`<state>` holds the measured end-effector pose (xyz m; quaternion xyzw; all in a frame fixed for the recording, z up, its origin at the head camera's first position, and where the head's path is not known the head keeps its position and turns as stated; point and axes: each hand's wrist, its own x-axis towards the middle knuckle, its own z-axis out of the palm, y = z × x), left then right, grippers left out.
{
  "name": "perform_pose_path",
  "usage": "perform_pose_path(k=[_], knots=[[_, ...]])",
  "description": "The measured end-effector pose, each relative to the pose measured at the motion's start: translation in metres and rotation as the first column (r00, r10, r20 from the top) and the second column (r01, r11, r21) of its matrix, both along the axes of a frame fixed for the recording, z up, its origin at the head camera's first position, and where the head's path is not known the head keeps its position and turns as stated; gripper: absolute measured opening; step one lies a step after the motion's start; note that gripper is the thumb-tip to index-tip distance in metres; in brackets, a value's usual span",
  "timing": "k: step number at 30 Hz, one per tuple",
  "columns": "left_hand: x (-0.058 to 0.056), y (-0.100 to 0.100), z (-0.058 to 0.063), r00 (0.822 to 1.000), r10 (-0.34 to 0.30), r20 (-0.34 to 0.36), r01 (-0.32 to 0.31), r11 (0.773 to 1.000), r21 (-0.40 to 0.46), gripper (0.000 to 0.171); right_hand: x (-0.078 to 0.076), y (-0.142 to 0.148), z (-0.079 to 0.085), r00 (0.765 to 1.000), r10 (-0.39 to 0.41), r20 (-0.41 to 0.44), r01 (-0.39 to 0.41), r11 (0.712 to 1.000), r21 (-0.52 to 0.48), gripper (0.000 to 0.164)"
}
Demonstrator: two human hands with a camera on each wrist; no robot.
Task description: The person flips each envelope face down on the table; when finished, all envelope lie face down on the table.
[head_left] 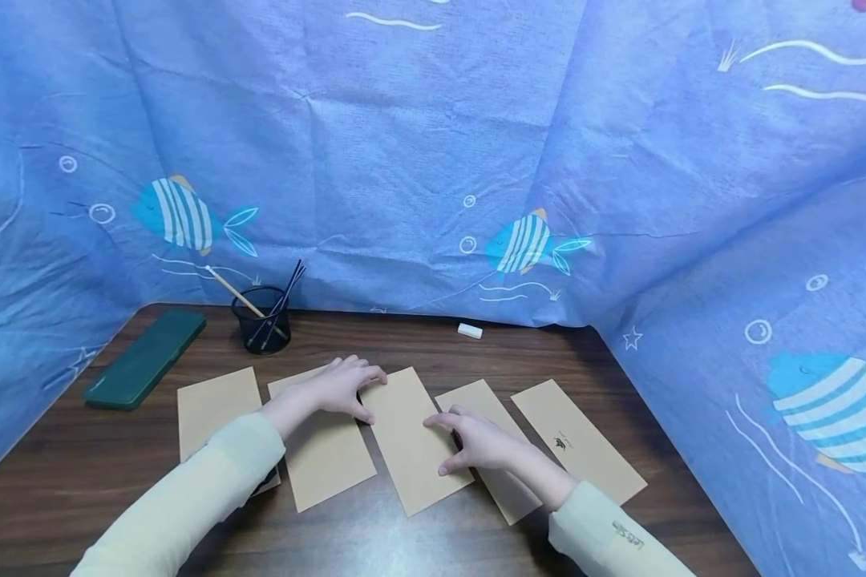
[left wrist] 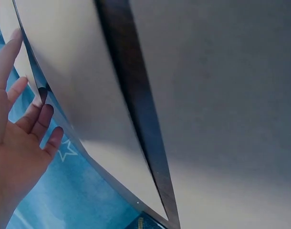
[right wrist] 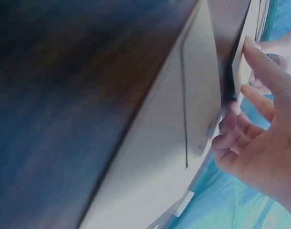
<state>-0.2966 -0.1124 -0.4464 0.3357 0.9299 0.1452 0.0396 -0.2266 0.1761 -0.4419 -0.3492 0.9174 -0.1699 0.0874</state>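
Plainly, we see dark print (head_left: 561, 443) on rightmost envelope (head_left: 593, 449), lettering on right sleeve (head_left: 617, 535); both too small for us to read. Left hand (head_left: 337, 389), right hand (head_left: 480, 441): fingers spread wide, fingertips touching opposite long edges of middle envelope (head_left: 407, 437), on surface (head_left: 397, 553) between neighbouring envelopes (head_left: 325, 465).

Got wrinkly blue cloth (head_left: 404, 120) hanging along the back and both sides, so basically walled in with fabric. Printed with striped fish (head_left: 523, 243), white bubbles (head_left: 758, 332), squiggly lines (head_left: 801, 43) and a couple of stars (head_left: 632, 339). Got a dark brown wood-grain table (head_left: 361, 330) running right up to it too, plus a soft patch of glare (head_left: 397, 533) shining off the near part.
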Motion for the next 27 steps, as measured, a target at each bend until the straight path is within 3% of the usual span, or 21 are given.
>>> perform_pose_path(k=[13, 22, 27], knots=[[0.000, -0.001, -0.002, 1.000, 0.002, 0.012, -0.002, 1.000, -0.019, 0.060, -0.001, -0.002, 0.001, 1.000, 0.009, -0.011, -0.008, 0.998, 0.058, 0.067], [0.003, 0.000, -0.001, 0.999, 0.016, 0.036, -0.016, 1.000, -0.006, 0.061, 0.004, 0.018, 0.007, 0.998, 0.031, -0.056, -0.032, 0.999, -0.025, 0.068], [0.004, -0.001, 0.000, 0.999, 0.006, 0.035, -0.005, 1.000, -0.014, 0.061, 0.005, 0.040, 0.009, 0.991, 0.057, -0.124, -0.066, 0.995, -0.072, 0.067]])
